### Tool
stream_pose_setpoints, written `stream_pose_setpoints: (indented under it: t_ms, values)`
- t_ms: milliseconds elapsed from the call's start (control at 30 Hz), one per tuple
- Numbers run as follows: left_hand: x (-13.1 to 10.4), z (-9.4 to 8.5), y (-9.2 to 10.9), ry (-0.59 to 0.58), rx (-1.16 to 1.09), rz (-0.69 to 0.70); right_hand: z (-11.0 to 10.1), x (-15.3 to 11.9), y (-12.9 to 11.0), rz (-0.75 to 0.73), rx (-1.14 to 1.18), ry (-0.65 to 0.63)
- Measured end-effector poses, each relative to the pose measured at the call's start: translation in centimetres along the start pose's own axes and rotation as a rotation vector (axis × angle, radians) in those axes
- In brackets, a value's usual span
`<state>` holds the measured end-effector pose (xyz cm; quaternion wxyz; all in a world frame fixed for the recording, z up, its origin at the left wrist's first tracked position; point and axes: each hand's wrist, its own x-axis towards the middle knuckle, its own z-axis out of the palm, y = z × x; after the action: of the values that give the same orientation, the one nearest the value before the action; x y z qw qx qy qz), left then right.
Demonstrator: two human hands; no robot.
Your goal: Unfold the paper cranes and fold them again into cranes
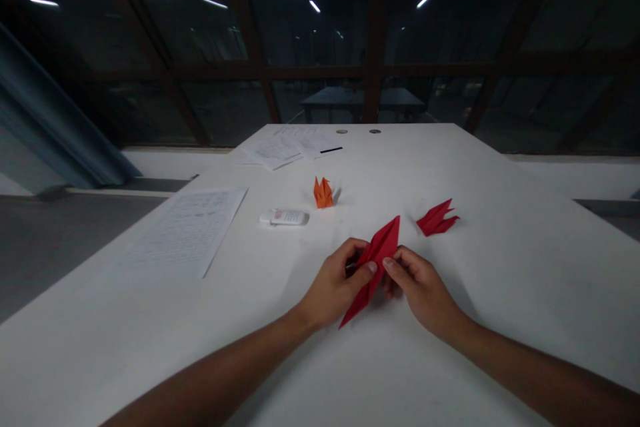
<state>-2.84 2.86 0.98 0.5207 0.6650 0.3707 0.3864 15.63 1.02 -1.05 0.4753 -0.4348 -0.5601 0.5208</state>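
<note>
A piece of folded red origami paper [389, 237], long and diamond-shaped, is held tilted above the table between both hands. My left hand [336, 285] pinches its left side, thumb on the front and fingers behind. On the right side, my right hand [419, 285] grips it with thumb and fingers. Both thumbs press near the middle of the paper. Beyond my right hand lies a red folded paper crane [437, 219]. An orange paper crane [323, 193] stands farther off, to the left. The fingers behind the paper are partly hidden.
A white correction-tape-like item [284, 217] lies left of the orange crane. One written sheet [183, 230] rests on the left of the white table [520, 280]. More papers [283, 147] lie at the far end, with a dark strip [331, 150] and two round metal discs nearby.
</note>
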Motion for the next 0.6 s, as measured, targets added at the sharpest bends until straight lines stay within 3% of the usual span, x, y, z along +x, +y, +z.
stream_pose_setpoints:
  t_ms: [333, 600]
  values:
    - [0.37, -0.32, 0.22, 0.045, -0.234, -0.087, -0.04, 0.07, 0.06, 0.01, 0.054, 0.007]
    - [0.34, -0.38, 0.16, 0.048, -0.216, -0.073, 0.08, 0.01, -0.28, 0.024, 0.067, 0.002]
